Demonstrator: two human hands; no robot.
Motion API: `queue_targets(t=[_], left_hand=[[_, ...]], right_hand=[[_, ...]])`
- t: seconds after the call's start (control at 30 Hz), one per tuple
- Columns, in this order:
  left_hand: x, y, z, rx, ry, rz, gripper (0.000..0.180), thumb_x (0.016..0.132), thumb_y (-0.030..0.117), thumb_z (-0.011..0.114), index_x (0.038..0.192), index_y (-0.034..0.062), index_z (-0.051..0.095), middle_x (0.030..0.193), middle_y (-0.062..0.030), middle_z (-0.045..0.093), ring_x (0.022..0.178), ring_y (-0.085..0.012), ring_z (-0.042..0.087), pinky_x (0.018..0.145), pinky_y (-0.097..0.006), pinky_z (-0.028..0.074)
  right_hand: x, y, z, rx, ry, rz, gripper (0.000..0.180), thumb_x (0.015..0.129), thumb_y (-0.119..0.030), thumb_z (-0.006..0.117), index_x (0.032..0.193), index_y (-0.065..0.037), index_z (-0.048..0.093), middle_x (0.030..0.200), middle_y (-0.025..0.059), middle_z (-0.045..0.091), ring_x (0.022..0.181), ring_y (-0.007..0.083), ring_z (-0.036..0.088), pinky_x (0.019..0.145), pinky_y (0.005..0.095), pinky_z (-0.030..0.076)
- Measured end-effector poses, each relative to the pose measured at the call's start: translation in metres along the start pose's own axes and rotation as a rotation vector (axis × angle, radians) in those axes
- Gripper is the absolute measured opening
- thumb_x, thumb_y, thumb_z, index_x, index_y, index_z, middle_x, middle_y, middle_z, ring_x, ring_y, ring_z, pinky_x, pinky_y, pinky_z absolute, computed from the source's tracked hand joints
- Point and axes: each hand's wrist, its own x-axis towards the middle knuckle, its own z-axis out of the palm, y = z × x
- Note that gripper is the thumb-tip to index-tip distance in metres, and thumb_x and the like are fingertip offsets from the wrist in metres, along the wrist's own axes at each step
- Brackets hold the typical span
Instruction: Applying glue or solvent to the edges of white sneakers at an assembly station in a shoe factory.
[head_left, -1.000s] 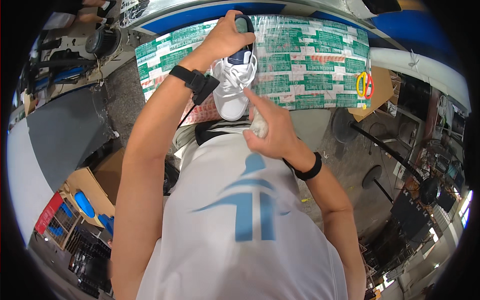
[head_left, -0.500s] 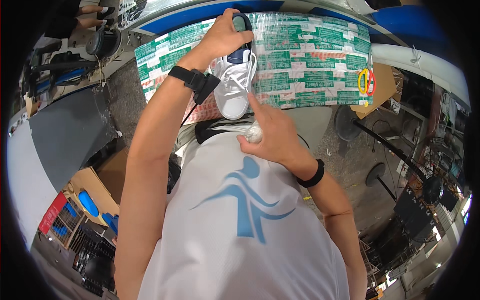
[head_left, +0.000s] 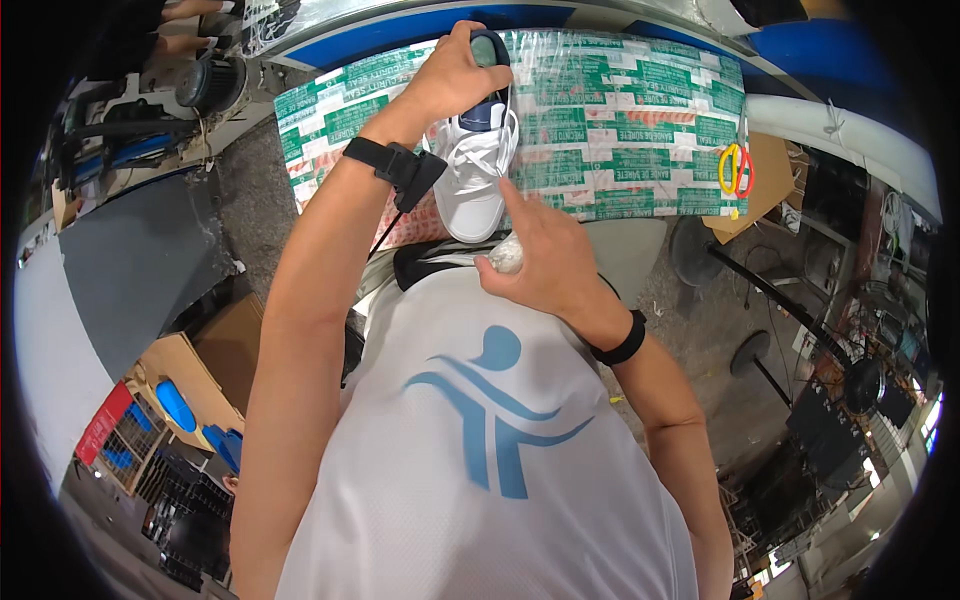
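A white lace-up sneaker (head_left: 470, 208) with a dark blue lining and a greenish insole lies with its toe toward me. My left hand (head_left: 452, 82) is closed around its heel end, thumb at the collar. In my right hand (head_left: 552, 258) a crumpled whitish wad (head_left: 508, 256) is held against the palm, apparently paper or plastic. That hand's index finger stretches out to the side of the sneaker, by the white laces (head_left: 482, 155). Under the sneaker is a work surface (head_left: 620, 150) covered in green and white printed tape.
Scissors with yellow and red handles (head_left: 735, 170) lie at the right end of the surface, beside a piece of cardboard (head_left: 765, 185). A blue and white machine edge (head_left: 600, 20) runs along the far side. A round-based stand (head_left: 695, 248) is on the floor at right.
Little differs. The whole view has shifted slightly; my left hand still grips the heel and my right index finger stays by the laces.
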Motion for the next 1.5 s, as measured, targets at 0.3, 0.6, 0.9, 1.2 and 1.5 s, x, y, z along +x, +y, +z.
queue_targets(t=[0.3, 0.6, 0.9, 1.2, 1.5], left_hand=[[0.003, 0.001, -0.001, -0.006, -0.002, -0.008, 0.103, 0.085, 0.046, 0.083, 0.166, -0.0020, 0.041, 0.145, -0.0313, 0.061, 0.127, -0.0449, 0.070, 0.109, -0.046, 0.056], [-0.009, 0.003, 0.013, -0.026, 0.062, -0.039, 0.103, 0.084, 0.045, 0.085, 0.164, -0.0031, 0.041, 0.151, -0.0359, 0.057, 0.133, -0.0483, 0.067, 0.112, -0.048, 0.055], [-0.008, 0.012, 0.003, -0.018, 0.031, -0.066, 0.103, 0.084, 0.045, 0.084, 0.164, -0.0036, 0.042, 0.149, -0.0339, 0.057, 0.129, -0.0471, 0.068, 0.108, -0.047, 0.057], [-0.024, -0.013, -0.050, -0.591, -0.072, -0.069, 0.087, 0.097, 0.035, 0.083, 0.167, 0.0048, 0.042, 0.138, -0.0141, 0.068, 0.125, -0.0215, 0.066, 0.104, -0.034, 0.055], [-0.134, -0.021, 0.024, -0.434, 0.398, -0.172, 0.075, 0.089, 0.017, 0.091, 0.150, -0.0006, 0.050, 0.134, -0.0151, 0.068, 0.121, -0.0245, 0.068, 0.103, -0.040, 0.056]], right_hand=[[0.004, -0.006, 0.000, -0.064, -0.052, 0.000, 0.100, 0.074, -0.034, 0.091, 0.157, 0.008, 0.053, 0.095, 0.0178, 0.070, 0.085, 0.0377, 0.072, 0.078, 0.0476, 0.059], [0.013, 0.002, 0.015, -0.043, -0.016, -0.123, 0.101, 0.075, -0.040, 0.090, 0.155, 0.010, 0.054, 0.095, 0.0178, 0.070, 0.081, 0.0363, 0.071, 0.076, 0.0474, 0.059], [0.004, -0.016, -0.006, 0.189, -0.172, 0.071, 0.097, 0.078, -0.038, 0.088, 0.156, 0.009, 0.055, 0.098, 0.0195, 0.072, 0.086, 0.0380, 0.073, 0.078, 0.0456, 0.059], [0.023, 0.019, -0.007, 0.262, 0.111, 0.149, 0.093, 0.082, -0.024, 0.085, 0.164, 0.004, 0.049, 0.108, 0.0207, 0.073, 0.093, 0.0384, 0.073, 0.085, 0.0452, 0.060], [0.059, 0.118, -0.011, -0.117, 0.110, 0.327, 0.099, 0.087, -0.032, 0.087, 0.165, 0.010, 0.042, 0.119, 0.0243, 0.072, 0.105, 0.0406, 0.071, 0.090, 0.0498, 0.057]])
